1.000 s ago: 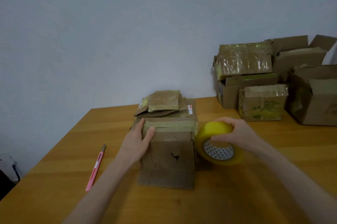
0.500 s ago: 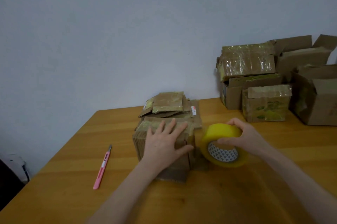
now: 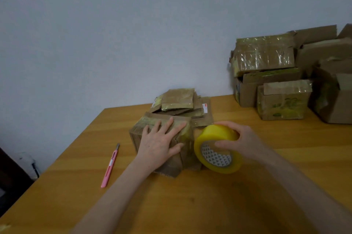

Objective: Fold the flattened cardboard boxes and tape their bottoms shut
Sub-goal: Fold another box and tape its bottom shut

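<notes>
Box point(image 3: 150, 119) is on the table point(image 3: 190, 205), taped face up. Left hand point(image 3: 162, 142) lies flat on top of it, fingers straight and pressing down, thumb over the near edge. Right hand point(image 3: 242, 138) is wrapped round the roll point(image 3: 209, 136), fingers over its top, thumb on the near side. The roll is tilted, just right of the box, at its corner. I see glossy yellowish tape at that corner but can't tell if a strip runs from roll to box.

Step, my guess: laying tape across the bottom seam, or about to cut it.

Risks I'd flag:
- Box looks light and worn. If I pull the roll sideways with too little press from the left hand, the box slides or tips toward the roll.
- A slack or angled pull could wrinkle the tape, stick it to itself, or miss the seam.
- Flaps may spring up if the left hand lifts before the tape is rubbed down.
- Knife point(image 3: 110, 165) lies well left of the box. Reaching for it means releasing the box, and the right hand is occupied, so a loose tape end could snap back onto the roll.
- Stack point(image 3: 179, 98) of flat boxes sits right behind the box. A shove could scatter it.
- Pile point(image 3: 266, 56) of done boxes is well right and behind the box, so low risk.
</notes>
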